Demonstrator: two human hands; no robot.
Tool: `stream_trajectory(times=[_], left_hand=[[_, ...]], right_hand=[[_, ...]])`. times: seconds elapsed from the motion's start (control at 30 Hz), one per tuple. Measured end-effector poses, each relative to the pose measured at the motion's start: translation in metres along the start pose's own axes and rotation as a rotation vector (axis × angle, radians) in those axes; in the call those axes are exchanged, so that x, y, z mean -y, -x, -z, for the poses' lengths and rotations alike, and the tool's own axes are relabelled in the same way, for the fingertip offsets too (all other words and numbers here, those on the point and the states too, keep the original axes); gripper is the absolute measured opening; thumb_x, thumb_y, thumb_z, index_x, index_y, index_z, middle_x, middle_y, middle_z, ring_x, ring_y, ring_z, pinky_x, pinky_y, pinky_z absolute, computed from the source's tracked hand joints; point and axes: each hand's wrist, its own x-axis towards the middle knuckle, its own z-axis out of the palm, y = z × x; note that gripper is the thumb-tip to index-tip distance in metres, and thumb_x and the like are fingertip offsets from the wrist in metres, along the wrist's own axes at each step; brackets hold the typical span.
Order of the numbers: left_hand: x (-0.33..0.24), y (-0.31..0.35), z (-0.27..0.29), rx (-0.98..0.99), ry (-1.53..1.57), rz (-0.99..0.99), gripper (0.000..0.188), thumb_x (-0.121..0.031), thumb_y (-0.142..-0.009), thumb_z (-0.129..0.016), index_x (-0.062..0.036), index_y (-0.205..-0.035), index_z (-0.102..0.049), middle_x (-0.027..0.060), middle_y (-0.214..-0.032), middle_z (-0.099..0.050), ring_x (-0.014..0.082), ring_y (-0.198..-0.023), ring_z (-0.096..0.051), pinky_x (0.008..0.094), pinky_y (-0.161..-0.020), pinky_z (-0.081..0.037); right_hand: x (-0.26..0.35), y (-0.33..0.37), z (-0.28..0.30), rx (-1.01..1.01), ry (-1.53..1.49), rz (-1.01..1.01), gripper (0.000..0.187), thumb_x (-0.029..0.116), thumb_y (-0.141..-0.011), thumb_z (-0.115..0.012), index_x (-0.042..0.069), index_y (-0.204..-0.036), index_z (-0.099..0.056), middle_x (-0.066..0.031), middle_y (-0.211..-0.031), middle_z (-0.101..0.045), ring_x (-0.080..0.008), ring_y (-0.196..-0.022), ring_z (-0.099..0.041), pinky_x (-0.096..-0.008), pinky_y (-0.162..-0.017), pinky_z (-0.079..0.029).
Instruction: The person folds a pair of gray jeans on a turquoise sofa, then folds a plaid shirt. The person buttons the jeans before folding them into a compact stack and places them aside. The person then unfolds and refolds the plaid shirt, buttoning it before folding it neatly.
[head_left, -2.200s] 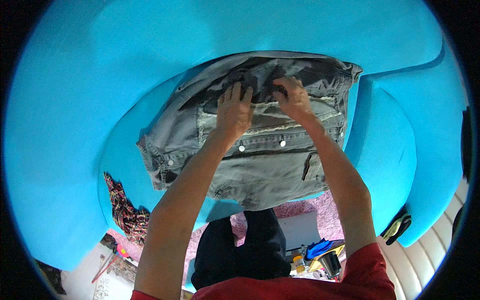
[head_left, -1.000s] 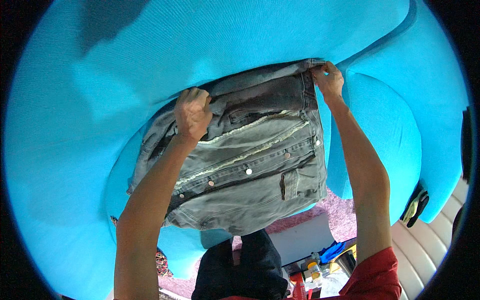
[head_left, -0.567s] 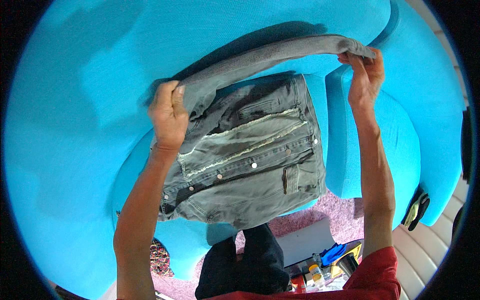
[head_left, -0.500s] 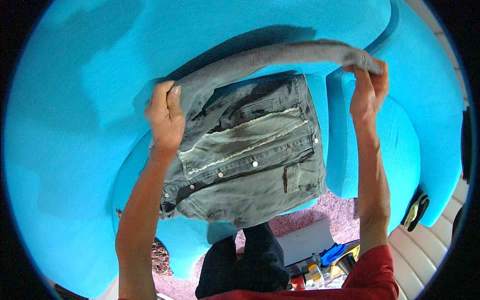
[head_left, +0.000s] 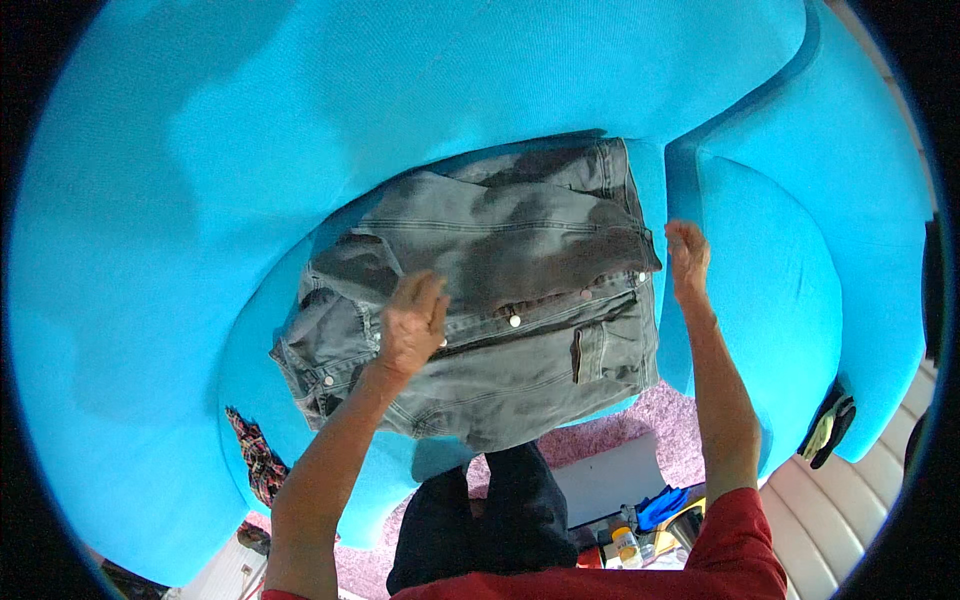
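Observation:
A grey denim jacket (head_left: 500, 380) with light metal buttons lies front up on a blue sofa seat, its collar end to the left and its hem to the right. One sleeve (head_left: 480, 228) is laid lengthwise across the far half of the front and covers the frayed trim there. My left hand (head_left: 413, 322) hovers over the button band near the collar end, fingers stretched and slightly blurred, holding nothing. Just beyond the hem, by the cuff end of that sleeve, my right hand (head_left: 687, 262) is raised with fingers extended and nothing in it.
The blue sofa backrest (head_left: 400, 70) rises behind the jacket. A patterned cloth (head_left: 257, 458) hangs at the seat's left edge, and dark gloves (head_left: 830, 428) lie at the far right. Below are a pink rug (head_left: 670, 420), a grey board (head_left: 610, 480), a blue cloth and a yellow-capped bottle (head_left: 625, 545).
The sleeve, earlier stretched in the air between both hands, now lies folded over the jacket's front. Both hands have let go and come down toward me; the left has also moved right.

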Motion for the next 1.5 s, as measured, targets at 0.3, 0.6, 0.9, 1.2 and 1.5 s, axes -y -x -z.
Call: stream_trajectory(times=[0.3,0.6,0.9,1.2,1.5], left_hand=[[0.067,-0.053,0.002,-0.196,-0.422,0.214,0.046,-0.023,-0.082,-0.068,0.0005,-0.12,-0.055,0.0226,-0.114,-0.057,0.0412,-0.102,-0.054,0.0492,-0.088,-0.045],[0.128,-0.028,0.023,-0.078,-0.358,0.54,0.054,-0.038,-0.084,-0.065,0.002,-0.119,-0.058,0.0248,-0.116,-0.057,0.0407,-0.106,-0.054,0.0487,-0.088,-0.044],[0.153,-0.036,0.044,0.282,-0.279,0.838,0.063,-0.049,-0.086,-0.059,-0.0048,-0.13,-0.054,0.0207,-0.126,-0.056,0.0377,-0.107,-0.056,0.0474,-0.091,-0.045],[0.182,-0.018,0.078,0.142,0.245,0.868,0.054,0.002,-0.077,-0.049,-0.01,-0.13,-0.056,0.0155,-0.132,-0.054,0.0302,-0.114,-0.057,0.0375,-0.091,-0.049],[0.179,0.034,0.086,0.167,-0.115,0.641,0.053,-0.018,-0.072,-0.069,-0.0097,-0.124,-0.059,0.0193,-0.119,-0.061,0.034,-0.106,-0.06,0.0419,-0.089,-0.049]], right_hand=[[0.028,-0.128,-0.078,0.263,-0.189,-0.334,0.037,0.032,-0.083,-0.065,-0.002,-0.099,-0.066,-0.0128,-0.091,-0.066,-0.0227,-0.082,-0.06,-0.0363,-0.076,-0.047],[-0.003,-0.14,-0.086,0.085,-0.492,-0.344,0.042,0.017,-0.079,-0.065,-0.003,-0.115,-0.059,-0.013,-0.105,-0.065,-0.0231,-0.093,-0.06,-0.0356,-0.083,-0.047],[0.045,-0.05,-0.06,0.011,0.353,0.241,0.032,0.023,-0.081,-0.068,0.005,-0.107,-0.06,-0.0164,-0.098,-0.064,-0.0345,-0.094,-0.061,-0.0419,-0.083,-0.048],[0.043,0.016,-0.019,0.414,-0.007,0.101,0.072,0.01,-0.072,-0.066,0.012,-0.139,-0.041,-0.0182,-0.134,-0.042,-0.0391,-0.121,-0.044,-0.0472,-0.104,-0.036],[0.046,0.039,-0.033,0.323,0.559,0.379,0.067,-0.006,-0.064,-0.06,0.012,-0.128,-0.052,-0.0169,-0.138,-0.04,-0.0395,-0.12,-0.042,-0.0471,-0.101,-0.039]])
